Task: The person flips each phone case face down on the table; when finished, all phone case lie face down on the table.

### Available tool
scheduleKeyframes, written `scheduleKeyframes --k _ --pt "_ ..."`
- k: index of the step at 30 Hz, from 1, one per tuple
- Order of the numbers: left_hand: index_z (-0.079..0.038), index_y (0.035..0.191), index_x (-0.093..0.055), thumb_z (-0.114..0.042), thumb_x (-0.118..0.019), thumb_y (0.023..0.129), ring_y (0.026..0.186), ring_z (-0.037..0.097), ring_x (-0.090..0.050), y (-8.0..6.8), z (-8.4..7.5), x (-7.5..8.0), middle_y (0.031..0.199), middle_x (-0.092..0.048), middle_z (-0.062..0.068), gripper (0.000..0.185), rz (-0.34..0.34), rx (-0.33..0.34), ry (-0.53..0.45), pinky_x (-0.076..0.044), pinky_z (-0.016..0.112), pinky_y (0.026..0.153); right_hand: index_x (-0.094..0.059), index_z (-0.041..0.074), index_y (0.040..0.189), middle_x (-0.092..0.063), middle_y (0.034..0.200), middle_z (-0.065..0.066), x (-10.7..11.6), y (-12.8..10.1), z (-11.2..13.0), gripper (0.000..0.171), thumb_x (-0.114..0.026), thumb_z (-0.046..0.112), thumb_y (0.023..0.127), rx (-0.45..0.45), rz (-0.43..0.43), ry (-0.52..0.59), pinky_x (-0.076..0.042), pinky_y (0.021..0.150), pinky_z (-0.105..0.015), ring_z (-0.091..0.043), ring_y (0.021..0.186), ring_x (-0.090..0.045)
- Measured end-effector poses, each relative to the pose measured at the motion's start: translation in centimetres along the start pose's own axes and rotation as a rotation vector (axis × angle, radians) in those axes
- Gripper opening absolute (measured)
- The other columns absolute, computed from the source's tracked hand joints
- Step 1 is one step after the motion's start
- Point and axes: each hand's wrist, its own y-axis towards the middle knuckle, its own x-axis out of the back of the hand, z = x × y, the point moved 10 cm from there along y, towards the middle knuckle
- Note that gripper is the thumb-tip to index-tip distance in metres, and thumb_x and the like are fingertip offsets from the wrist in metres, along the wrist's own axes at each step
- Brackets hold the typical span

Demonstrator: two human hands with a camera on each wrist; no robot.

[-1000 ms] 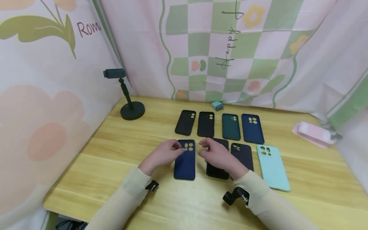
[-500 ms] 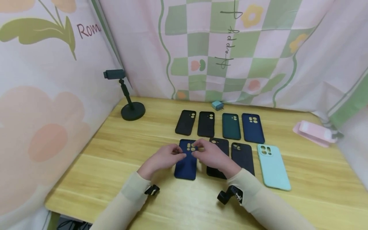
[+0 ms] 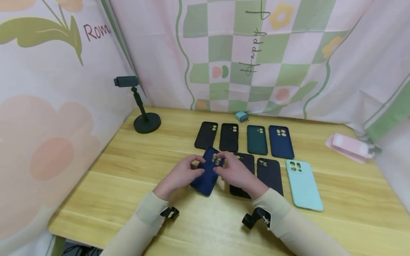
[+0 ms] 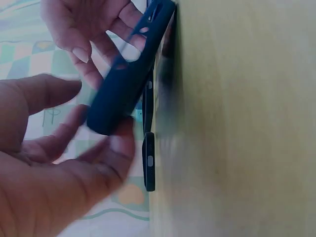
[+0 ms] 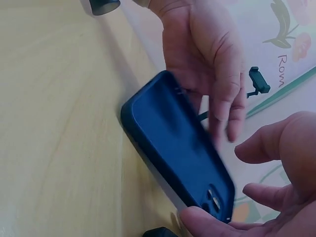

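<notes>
A navy phone case (image 3: 207, 179) is raised at a slant over the table in the head view, its camera holes at the upper right. My left hand (image 3: 184, 173) holds its left edge with curled thumb and fingers. On the other side, my right hand (image 3: 235, 170) pinches the edge beside the camera holes. From the right wrist, the hollow inside of the phone case (image 5: 170, 133) shows, and a digit of the right hand (image 5: 276, 182) overlaps its camera end. The left wrist view catches a blurred phone case (image 4: 121, 84) against the left hand's (image 4: 54, 163) fingertips.
Behind lie two black cases (image 3: 206, 135), a green case (image 3: 257, 139) and another navy case (image 3: 281, 142). To the right are two dark cases (image 3: 269, 174) and a mint case (image 3: 305, 186). A black stand (image 3: 147, 123), blue charger (image 3: 241, 116) and pink item (image 3: 350, 147) stand farther out.
My right hand has moved left to the navy phone case. The case, lying flat before, is now lifted and turned, its lower end swung to the left.
</notes>
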Motion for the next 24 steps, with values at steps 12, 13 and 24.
scheduleKeyframes --k 12,13,24 --pt "-0.014 0.113 -0.065 -0.008 -0.063 0.090 0.097 0.020 -0.063 -0.2 -1.3 0.1 0.115 -0.063 0.005 0.023 -0.068 -0.109 -0.081 -0.054 0.037 0.078 -0.010 0.019 0.155 -0.051 0.139 -0.014 -0.7 0.1 -0.1 0.075 -0.057 0.036 0.099 -0.037 0.027 0.204 -0.053 0.082 -0.044 -0.027 0.093 -0.068" --pt "-0.012 0.112 -0.065 -0.008 -0.064 0.091 0.097 0.020 -0.063 -0.2 -1.5 0.0 0.115 -0.063 0.005 0.022 -0.061 -0.131 -0.078 -0.054 0.037 0.079 -0.009 0.019 0.156 -0.053 0.137 -0.014 -0.7 0.1 -0.1 0.076 -0.056 0.038 0.099 -0.035 0.026 0.206 -0.053 0.082 -0.044 -0.027 0.092 -0.068" --pt "0.000 0.109 -0.064 -0.004 -0.065 0.092 0.105 0.023 -0.060 -0.8 -3.0 -1.0 0.124 -0.062 0.002 0.017 -0.001 -0.267 -0.081 -0.051 0.038 0.086 -0.014 0.014 0.150 -0.060 0.126 -0.019 -0.2 0.2 0.2 0.069 -0.056 0.037 0.100 -0.010 -0.038 0.345 -0.053 0.083 -0.041 -0.027 0.098 -0.067"
